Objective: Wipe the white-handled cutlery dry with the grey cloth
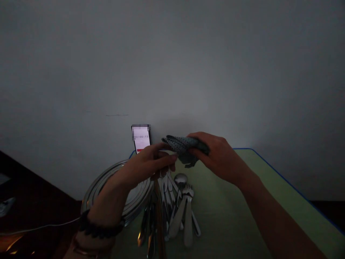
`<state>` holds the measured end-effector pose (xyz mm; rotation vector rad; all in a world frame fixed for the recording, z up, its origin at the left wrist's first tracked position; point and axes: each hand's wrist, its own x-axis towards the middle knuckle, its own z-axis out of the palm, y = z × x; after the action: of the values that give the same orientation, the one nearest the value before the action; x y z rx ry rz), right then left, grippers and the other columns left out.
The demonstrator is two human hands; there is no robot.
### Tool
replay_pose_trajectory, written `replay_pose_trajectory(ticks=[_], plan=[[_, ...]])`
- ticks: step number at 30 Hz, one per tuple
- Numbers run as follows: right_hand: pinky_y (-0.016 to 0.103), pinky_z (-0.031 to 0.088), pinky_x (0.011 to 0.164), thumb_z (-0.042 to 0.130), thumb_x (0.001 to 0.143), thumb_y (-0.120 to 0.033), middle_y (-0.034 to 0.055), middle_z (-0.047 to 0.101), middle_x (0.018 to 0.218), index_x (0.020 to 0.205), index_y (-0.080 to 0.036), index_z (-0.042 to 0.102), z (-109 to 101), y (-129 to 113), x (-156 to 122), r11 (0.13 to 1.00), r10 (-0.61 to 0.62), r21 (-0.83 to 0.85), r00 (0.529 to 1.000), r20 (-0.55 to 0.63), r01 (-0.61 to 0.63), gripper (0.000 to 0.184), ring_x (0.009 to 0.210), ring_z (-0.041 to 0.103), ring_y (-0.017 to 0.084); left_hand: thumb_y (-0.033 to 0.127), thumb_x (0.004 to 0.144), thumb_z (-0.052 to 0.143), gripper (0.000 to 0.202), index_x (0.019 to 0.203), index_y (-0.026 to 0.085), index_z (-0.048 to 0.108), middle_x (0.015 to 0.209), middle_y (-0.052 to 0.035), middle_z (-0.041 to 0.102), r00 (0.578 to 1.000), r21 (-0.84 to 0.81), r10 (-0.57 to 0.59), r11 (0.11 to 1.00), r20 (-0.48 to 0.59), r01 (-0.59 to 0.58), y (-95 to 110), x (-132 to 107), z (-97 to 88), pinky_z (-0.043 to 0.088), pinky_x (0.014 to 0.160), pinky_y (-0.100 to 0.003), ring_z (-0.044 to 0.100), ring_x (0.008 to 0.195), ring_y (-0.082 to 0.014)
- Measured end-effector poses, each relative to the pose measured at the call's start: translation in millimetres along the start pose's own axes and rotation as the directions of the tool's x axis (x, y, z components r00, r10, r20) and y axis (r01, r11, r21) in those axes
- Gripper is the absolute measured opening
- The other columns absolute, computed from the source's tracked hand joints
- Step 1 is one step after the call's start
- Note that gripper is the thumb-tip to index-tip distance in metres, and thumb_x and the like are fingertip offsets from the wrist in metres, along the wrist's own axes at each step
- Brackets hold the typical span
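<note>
My right hand [218,151] is closed on a bunched, dark-and-white checked cloth [179,144], held above the far part of the table. At the cloth's left end is my left hand [151,162], its fingers curled and the thumb pointing right; what they pinch, if anything, is hidden. Below the hands lies a loose pile of cutlery: a spoon [181,178], forks [188,210] and several dark-looking knife-like pieces [151,230]. Long brown sticks, perhaps chopsticks [161,230], lie among them. Beneath my left forearm is a round, shiny metal tray or lid [93,185], partly covered by the arm.
A phone [141,138] with a lit timer screen leans upright against the grey wall [215,72]. The pale green table [229,208] has a blue edge [280,172] on the right. A white cable [48,226] runs at the lower left. The light is dim.
</note>
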<state>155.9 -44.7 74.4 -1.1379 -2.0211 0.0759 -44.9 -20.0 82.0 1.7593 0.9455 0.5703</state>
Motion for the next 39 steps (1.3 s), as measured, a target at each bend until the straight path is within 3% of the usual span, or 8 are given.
replay_pose_trajectory(ticks=[7,13,20,23,26,29,33,39], plan=[[0.04,0.038,0.097,0.041,0.088,-0.028,0.0052,0.046,0.128,0.131,-0.029,0.036,-1,-2,-2,0.999,-0.042,-0.008,0.998,0.055,0.042,0.044,0.114,0.047,0.02,0.055,0.08,0.04,0.041,0.077,0.016,0.054,0.059,0.0018,0.046,0.994,-0.317,-0.109,0.943,-0.012,0.099,-1,0,-4.4,0.018,0.035,-0.016,0.032,0.043,-0.0049],[0.038,0.032,0.103,0.063,0.071,-0.025,0.004,0.018,0.146,0.14,-0.028,0.006,-1,3,-9,0.995,-0.099,0.037,0.975,0.2,0.093,0.089,0.128,0.03,0.022,0.054,0.079,0.045,0.037,0.096,0.022,0.052,0.055,0.0045,0.045,0.988,-0.303,-0.141,0.946,-0.066,0.115,0,3,-6.6,0.012,0.035,-0.016,0.025,0.036,-0.0034],[0.029,0.047,0.075,0.044,0.079,-0.012,0.0042,0.062,0.105,0.118,-0.021,0.046,-10,13,-4,0.997,0.011,0.077,0.99,0.139,-0.022,0.04,0.087,0.059,0.018,0.048,0.076,0.054,0.032,0.096,0.023,0.047,0.06,0.0037,0.05,0.978,-0.08,-0.113,0.992,-0.175,0.1,-7,2,-8.3,0.024,0.038,-0.018,0.04,0.044,-0.0064],[0.031,0.047,0.064,0.04,0.086,-0.027,0.0054,0.066,0.079,0.095,-0.016,0.061,-14,19,-1,0.982,0.182,-0.025,0.977,-0.114,-0.186,0.026,0.073,0.061,0.02,0.049,0.077,0.052,0.032,0.092,0.022,0.045,0.056,0.0048,0.05,0.982,-0.055,-0.138,0.99,-0.128,0.132,-7,1,-10.2,0.021,0.037,-0.017,0.038,0.04,-0.0056],[0.036,0.048,0.076,0.041,0.085,-0.025,0.0071,0.066,0.096,0.109,-0.016,0.058,-15,19,-2,0.983,0.168,-0.021,0.947,-0.275,-0.181,0.031,0.089,0.06,0.023,0.049,0.08,0.048,0.031,0.092,0.021,0.044,0.054,0.0046,0.051,0.986,-0.038,-0.16,0.987,-0.056,0.158,-6,1,-11.7,0.016,0.035,-0.017,0.031,0.035,-0.0043],[0.038,0.036,0.099,0.047,0.082,-0.02,0.0046,0.048,0.13,0.126,-0.022,0.046,-14,11,-5,0.999,-0.042,0.007,0.999,-0.027,0.042,0.044,0.119,0.044,0.021,0.045,0.079,0.05,0.029,0.093,0.021,0.043,0.056,0.0043,0.051,0.979,-0.093,-0.134,0.988,-0.151,0.121,-7,4,-11.7,0.018,0.036,-0.017,0.034,0.037,-0.0044],[0.044,0.029,0.104,0.052,0.081,-0.037,0.0059,0.029,0.143,0.122,-0.023,0.05,-8,-1,-7,0.988,-0.152,0.07,0.94,0.304,0.137,0.043,0.13,0.028,0.024,0.04,0.077,0.055,0.027,0.093,0.022,0.043,0.063,0.0039,0.051,0.942,-0.141,-0.079,0.989,-0.326,0.034,-5,5,-8.3,0.027,0.04,-0.016,0.047,0.049,-0.007],[0.037,0.044,0.09,0.053,0.082,-0.025,0.0069,0.054,0.107,0.111,-0.021,0.048,3,-4,-1,0.994,-0.017,0.103,0.996,-0.083,0.026,0.03,0.101,0.052,0.018,0.037,0.083,0.048,0.018,0.085,0.02,0.04,0.049,0.0084,0.04,0.98,0.061,0.087,0.995,-0.18,-0.077,11,-5,2.3,0.027,0.039,-0.016,0.038,0.043,-0.0059]])
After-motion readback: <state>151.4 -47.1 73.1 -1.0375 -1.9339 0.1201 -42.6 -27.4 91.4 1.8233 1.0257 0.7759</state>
